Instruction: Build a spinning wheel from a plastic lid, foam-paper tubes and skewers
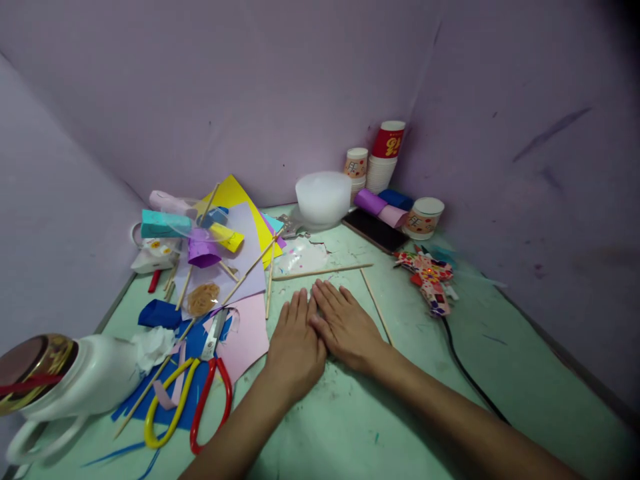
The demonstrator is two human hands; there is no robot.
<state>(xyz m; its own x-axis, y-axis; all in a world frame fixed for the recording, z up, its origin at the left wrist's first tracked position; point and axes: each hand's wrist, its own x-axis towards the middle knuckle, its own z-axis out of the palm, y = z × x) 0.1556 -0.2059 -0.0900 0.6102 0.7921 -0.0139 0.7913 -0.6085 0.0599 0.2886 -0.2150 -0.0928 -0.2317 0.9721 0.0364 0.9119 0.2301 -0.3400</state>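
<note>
My left hand point(296, 350) and my right hand point(346, 327) lie side by side on the green tabletop, palms down. Their fingers are stretched out, and the right thumb crosses over the edge of the left hand. Neither hand visibly holds anything; what is under the palms is hidden. Just beyond the fingertips a thin wooden stick point(323, 272) lies crosswise. Another stick point(376, 305) slants along the right hand's outer side. To the left of the left hand is pink paper point(247, 337), with red-and-yellow-handled scissors point(215, 337) lying over blue paper point(193, 373).
A white lidded mug point(95, 373) is at the left. Rolled paper tubes point(205, 248) and rubber bands point(203, 299) lie among coloured sheets. Behind are a white bowl point(324, 198), a phone point(376, 230) and paper cups point(383, 175). A patterned device point(434, 280) trails a black cable.
</note>
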